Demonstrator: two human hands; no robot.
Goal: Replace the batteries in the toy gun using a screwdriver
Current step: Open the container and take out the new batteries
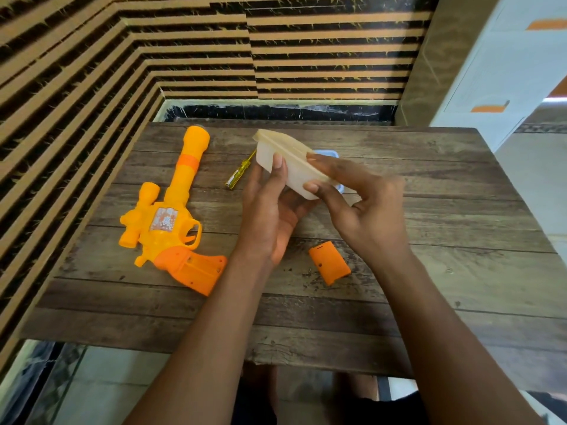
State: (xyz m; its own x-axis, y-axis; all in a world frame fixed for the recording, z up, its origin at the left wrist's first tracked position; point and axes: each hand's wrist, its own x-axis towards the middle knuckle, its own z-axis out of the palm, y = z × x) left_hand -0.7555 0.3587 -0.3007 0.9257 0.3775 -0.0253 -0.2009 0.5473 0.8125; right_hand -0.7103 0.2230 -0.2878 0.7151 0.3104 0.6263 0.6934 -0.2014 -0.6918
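Note:
An orange and yellow toy gun (pixel 171 213) lies on the left of the wooden table (pixel 429 210), barrel pointing away, its grip compartment uncovered. The orange battery cover (pixel 329 262) lies apart, nearer the middle, with a tiny screw (pixel 310 269) beside it. A yellow-handled screwdriver (pixel 240 173) rests behind the gun. Above the table both hands hold a translucent white plastic container (pixel 287 162), tilted. My left hand (pixel 270 210) grips it from below. My right hand (pixel 356 200) pinches its rim and side. Its contents are hidden.
A blue lid (pixel 329 154) peeks out behind the container. A striped brown and black wall runs along the left and back. White cabinets with orange handles (pixel 503 72) stand to the right. The table's near edge is just above my knees.

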